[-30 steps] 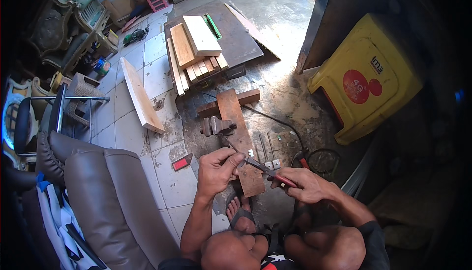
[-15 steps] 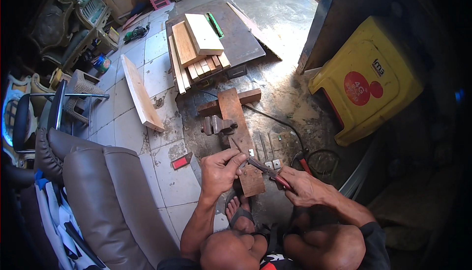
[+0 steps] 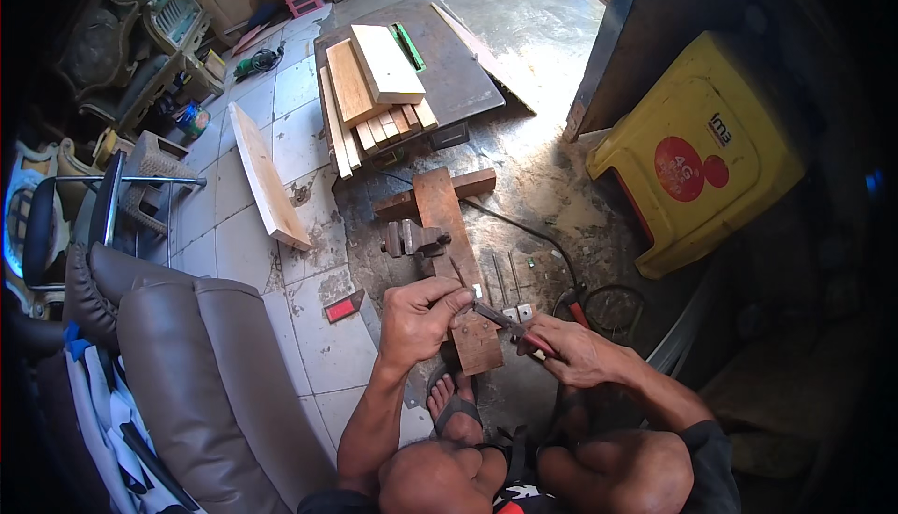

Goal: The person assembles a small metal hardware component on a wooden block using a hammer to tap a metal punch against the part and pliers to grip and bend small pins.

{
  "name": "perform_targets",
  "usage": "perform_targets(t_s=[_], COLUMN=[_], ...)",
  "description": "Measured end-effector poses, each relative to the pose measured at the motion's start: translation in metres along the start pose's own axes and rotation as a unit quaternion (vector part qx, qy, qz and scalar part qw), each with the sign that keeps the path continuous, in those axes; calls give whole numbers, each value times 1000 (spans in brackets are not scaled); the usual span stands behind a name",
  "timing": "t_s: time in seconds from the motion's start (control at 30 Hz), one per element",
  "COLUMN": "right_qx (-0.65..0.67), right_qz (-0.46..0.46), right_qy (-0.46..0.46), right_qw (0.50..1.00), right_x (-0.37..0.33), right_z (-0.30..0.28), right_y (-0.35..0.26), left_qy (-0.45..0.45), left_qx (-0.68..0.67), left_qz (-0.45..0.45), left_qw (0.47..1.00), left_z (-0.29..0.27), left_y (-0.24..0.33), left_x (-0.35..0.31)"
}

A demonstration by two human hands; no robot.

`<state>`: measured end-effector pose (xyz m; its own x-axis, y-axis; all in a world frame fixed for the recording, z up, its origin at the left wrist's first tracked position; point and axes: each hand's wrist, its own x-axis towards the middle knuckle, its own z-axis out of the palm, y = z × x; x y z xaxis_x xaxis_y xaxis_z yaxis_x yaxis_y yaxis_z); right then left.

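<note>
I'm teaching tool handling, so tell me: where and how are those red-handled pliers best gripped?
Probably by the red handles of the pliers, coming from the lower right, where the right hand has them now. The pliers slant: handles toward that side, dark front end up and left toward the left hand, which pinches a thin rod.

My pliers [image 3: 506, 321] are dark metal with smooth red handles [image 3: 540, 342]. My plank [image 3: 438, 198] is matt, worn wood; the stool [image 3: 748, 154] is smooth yellow plastic, the cushion [image 3: 173, 355] glossy, leather-like.
</note>
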<state>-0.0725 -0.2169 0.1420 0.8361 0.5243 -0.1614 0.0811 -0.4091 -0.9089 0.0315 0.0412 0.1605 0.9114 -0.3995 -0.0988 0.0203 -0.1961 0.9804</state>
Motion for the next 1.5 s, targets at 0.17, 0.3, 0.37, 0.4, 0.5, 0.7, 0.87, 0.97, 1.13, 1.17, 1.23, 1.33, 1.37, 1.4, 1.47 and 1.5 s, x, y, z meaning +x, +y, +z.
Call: perform_targets(t_s=[0.17, 0.3, 0.37, 0.4, 0.5, 0.7, 0.87, 0.97, 1.13, 1.17, 1.23, 1.33, 1.37, 1.4, 1.47, 1.5], right_qx=[-78, -130, -152, -164, -159, 246, 410, 465, 454, 454, 455, 462, 469, 474, 469, 467], right_qz=[6, 9, 16, 22, -20, 114, 62, 86, 132, 132, 139, 147, 139, 131, 142, 147], right_qy=[32, 57, 62, 64, 108, 5, -28, -52, -38, -37, -35, -32, -31, -34, -23, -18], right_qw=[996, 990, 986, 984, 981, 963, 910, 880, 880, 880, 879, 874, 872, 870, 871, 872], right_x=[-2, -4, -3, -3, -4, -16, -9, -8, -9, -8, -8, -8, -8, -7, -6, -5], right_z=[4, 7, 6, 5, 5, 7, 21, 21, 18, 18, 21, 27, 28, 29, 31, 32], right_y=[-2, -3, -4, -8, -10, -14, -22, -23, -35, -34, -32, -26, -24, -23, -28, -30], left_qy=[30, 32, 37, 40, 67, 115, 119, 127, 144, 150, 154, 163, 166, 171, 176, 184], left_qx=[28, 23, 18, 19, -20, -15, -19, 31, 115, 127, 165, 180, 179, 194, 223, 223], left_qz=[7, 7, 11, 18, 8, 29, 78, 118, 203, 220, 262, 290, 293, 300, 311, 307], left_qw=[999, 999, 999, 999, 998, 993, 990, 984, 962, 956, 938, 926, 924, 919, 907, 907], left_z=[4, 6, 7, 9, 9, 7, 15, 17, 17, 17, 17, 22, 23, 22, 22, 23], left_y=[0, -2, -7, -14, -26, -22, -25, -25, -20, -20, -16, -17, -17, -19, -20, -20], left_x=[-2, -3, -4, -3, -2, -1, -3, -6, -9, -10, -11, -14, -15, -16, -17, -18])
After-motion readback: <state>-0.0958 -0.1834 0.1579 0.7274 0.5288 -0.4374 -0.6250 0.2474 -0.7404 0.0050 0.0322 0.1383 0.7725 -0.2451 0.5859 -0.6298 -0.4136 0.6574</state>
